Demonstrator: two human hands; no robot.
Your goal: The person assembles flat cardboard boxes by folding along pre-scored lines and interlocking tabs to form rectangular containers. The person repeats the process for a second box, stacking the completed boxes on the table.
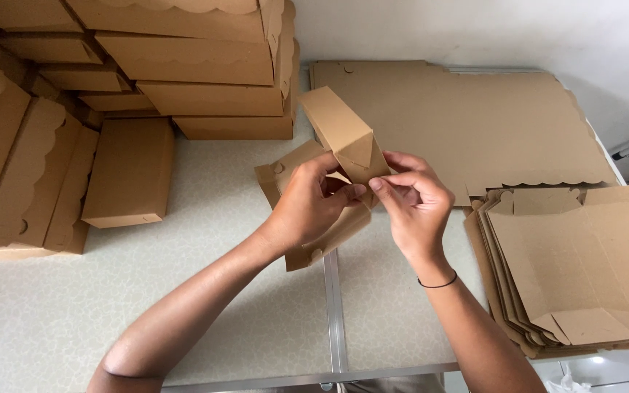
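The left hand (307,207) and the right hand (413,207) both pinch one half-folded box (343,138) above the middle of the table (205,276). The fingers press a brown flap at its corner. One finished box (129,171) lies alone to the left. Many more finished boxes (198,65) sit stacked far left; they are too many to count. Two piles of flat cardboard (467,124) lie on the right, one far and one near (584,269). The table is pale and speckled, with a metal strip (335,313) down its middle. A white wall (489,29) stands behind it.
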